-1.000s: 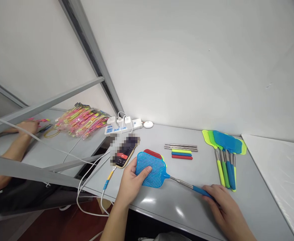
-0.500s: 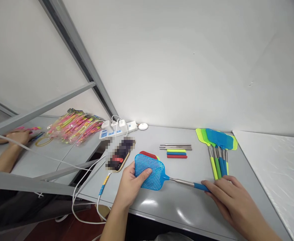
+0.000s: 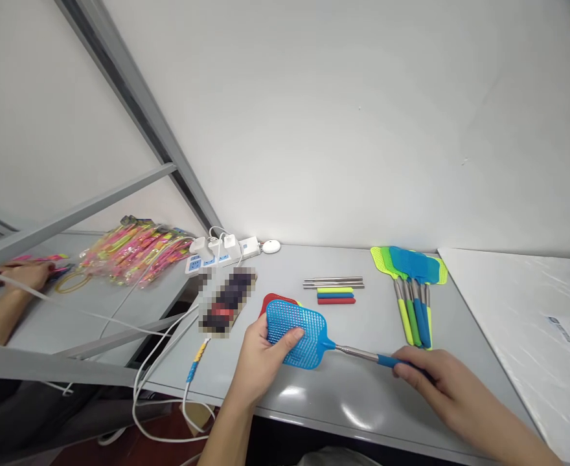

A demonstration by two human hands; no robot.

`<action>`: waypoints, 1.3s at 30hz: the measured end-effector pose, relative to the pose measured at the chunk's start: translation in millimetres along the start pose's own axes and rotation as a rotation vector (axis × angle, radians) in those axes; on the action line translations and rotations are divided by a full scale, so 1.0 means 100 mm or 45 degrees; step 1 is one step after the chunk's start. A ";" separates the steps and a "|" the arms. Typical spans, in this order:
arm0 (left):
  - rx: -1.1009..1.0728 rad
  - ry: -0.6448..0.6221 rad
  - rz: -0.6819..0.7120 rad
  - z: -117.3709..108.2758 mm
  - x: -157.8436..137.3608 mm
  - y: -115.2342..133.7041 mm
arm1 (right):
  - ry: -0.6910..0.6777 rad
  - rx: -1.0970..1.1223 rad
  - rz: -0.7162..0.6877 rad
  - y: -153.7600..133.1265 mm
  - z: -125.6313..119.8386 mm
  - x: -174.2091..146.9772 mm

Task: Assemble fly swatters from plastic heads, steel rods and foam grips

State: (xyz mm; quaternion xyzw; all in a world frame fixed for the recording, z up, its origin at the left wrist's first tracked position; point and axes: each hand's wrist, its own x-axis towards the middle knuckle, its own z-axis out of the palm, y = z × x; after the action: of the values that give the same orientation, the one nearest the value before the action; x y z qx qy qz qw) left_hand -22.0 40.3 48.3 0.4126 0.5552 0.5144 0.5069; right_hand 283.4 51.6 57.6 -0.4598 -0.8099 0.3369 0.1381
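Observation:
A blue fly swatter (image 3: pixel 309 336) with a telescopic metal shaft lies across the front of the grey table (image 3: pixel 343 395). My left hand (image 3: pixel 260 356) grips its mesh head, thumb on top. My right hand (image 3: pixel 431 378) is closed around its blue handle grip at the other end. Under the blue head sits a red swatter head (image 3: pixel 273 302). Behind it lie loose metal rods (image 3: pixel 333 282) and three coloured handle grips (image 3: pixel 336 296).
A bundle of finished swatters (image 3: pixel 414 285) lies at the back right. A phone (image 3: pixel 227 301) on a cable and a power strip (image 3: pixel 219 249) sit at the left. Another person's hand (image 3: pixel 22 275) works beside packaged colourful items (image 3: pixel 129 249). A white board (image 3: pixel 532 317) lies right.
My right hand slid along and closed on the blue handle grip. The swatter shifted slightly rightward on the table with both hands. The view has panned a little right.

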 end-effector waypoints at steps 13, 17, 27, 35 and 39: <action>-0.317 0.089 0.045 0.06 0.14 0.12 | 0.031 -0.127 0.130 -0.19 0.32 0.03; -0.959 0.385 -0.016 0.25 0.14 0.07 | 0.157 -0.056 0.089 -0.25 0.55 0.04; -1.024 0.185 -0.073 0.84 -0.17 -0.27 | 0.390 -0.328 0.005 -0.37 0.87 0.11; -0.945 0.093 0.084 0.81 -0.25 -0.21 | -0.161 0.889 0.332 -0.67 0.59 0.04; -0.910 -0.023 0.092 0.77 -0.24 -0.14 | -0.405 1.557 0.520 -0.69 0.65 0.01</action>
State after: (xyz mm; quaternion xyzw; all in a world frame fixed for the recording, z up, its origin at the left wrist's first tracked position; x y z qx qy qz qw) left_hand 58.0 26.9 40.9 0.2331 0.3208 0.6898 0.6057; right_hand 203.1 1.1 56.5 -0.3876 -0.3799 0.8190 0.1864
